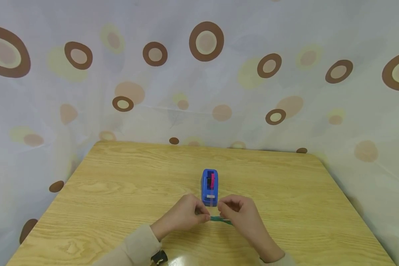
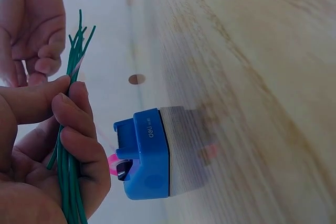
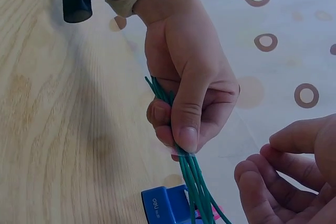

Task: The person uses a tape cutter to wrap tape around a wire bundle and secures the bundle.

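My left hand [image 1: 189, 214] pinches a bundle of thin green wires [image 2: 68, 174] between thumb and curled fingers. A pinkish strip of tape [image 3: 184, 153] lies across the wires at the thumb tip. In the head view, sheer tape [image 1: 211, 203] runs from the blue tape dispenser [image 1: 204, 188] toward the bundle. My right hand [image 1: 244, 214] hovers just beside the wires' other part, near the tape. Its fingers bend loosely, thumb and fingertips close together, in the right wrist view [image 3: 289, 169]; nothing shows between them. The dispenser carries a pink roll [image 1: 212, 181].
A wooden table [image 1: 136, 173] spreads out around the hands and dispenser. Behind it and at both sides hangs a pale sheet [image 1: 246, 129] with brown ring patterns. A black device [image 3: 79, 6] is strapped at the left wrist.
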Demonstrator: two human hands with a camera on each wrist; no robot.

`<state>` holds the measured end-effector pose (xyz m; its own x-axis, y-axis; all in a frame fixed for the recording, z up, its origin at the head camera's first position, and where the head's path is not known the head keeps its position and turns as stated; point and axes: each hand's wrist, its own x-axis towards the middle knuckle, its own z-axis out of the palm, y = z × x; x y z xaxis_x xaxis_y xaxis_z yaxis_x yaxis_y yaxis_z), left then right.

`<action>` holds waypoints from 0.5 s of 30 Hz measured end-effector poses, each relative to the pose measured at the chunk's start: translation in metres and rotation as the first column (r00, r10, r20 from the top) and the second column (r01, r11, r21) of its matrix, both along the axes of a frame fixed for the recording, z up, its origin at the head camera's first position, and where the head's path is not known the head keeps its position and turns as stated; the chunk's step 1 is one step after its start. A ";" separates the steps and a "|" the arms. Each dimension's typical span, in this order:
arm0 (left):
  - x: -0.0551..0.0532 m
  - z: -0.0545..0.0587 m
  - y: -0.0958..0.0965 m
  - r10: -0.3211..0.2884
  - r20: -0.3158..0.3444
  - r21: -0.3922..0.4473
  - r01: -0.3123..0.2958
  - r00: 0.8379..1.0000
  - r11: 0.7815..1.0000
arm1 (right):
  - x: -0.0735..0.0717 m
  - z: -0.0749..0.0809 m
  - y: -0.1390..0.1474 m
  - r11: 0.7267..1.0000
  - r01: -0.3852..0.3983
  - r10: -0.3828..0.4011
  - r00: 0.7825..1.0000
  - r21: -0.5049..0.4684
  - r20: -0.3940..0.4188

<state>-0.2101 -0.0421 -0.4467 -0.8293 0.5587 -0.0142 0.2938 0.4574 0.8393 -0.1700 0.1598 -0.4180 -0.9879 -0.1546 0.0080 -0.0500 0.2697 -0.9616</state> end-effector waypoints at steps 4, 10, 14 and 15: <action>0.000 0.000 0.000 0.001 -0.002 -0.007 -0.001 1.000 1.000 | -0.007 0.001 0.003 0.999 -0.017 0.018 0.999 0.042 -0.032; 0.000 0.000 0.001 -0.006 -0.013 -0.010 0.006 1.000 1.000 | -0.018 -0.001 0.007 0.989 -0.033 0.045 0.996 0.145 -0.078; 0.000 0.000 0.001 -0.010 -0.028 -0.010 0.010 1.000 1.000 | -0.023 -0.005 0.008 0.982 -0.060 0.074 0.995 0.180 -0.072; 0.000 0.000 0.001 -0.011 -0.029 -0.010 0.011 1.000 1.000 | -0.024 -0.006 0.008 0.980 -0.069 0.083 0.994 0.184 -0.065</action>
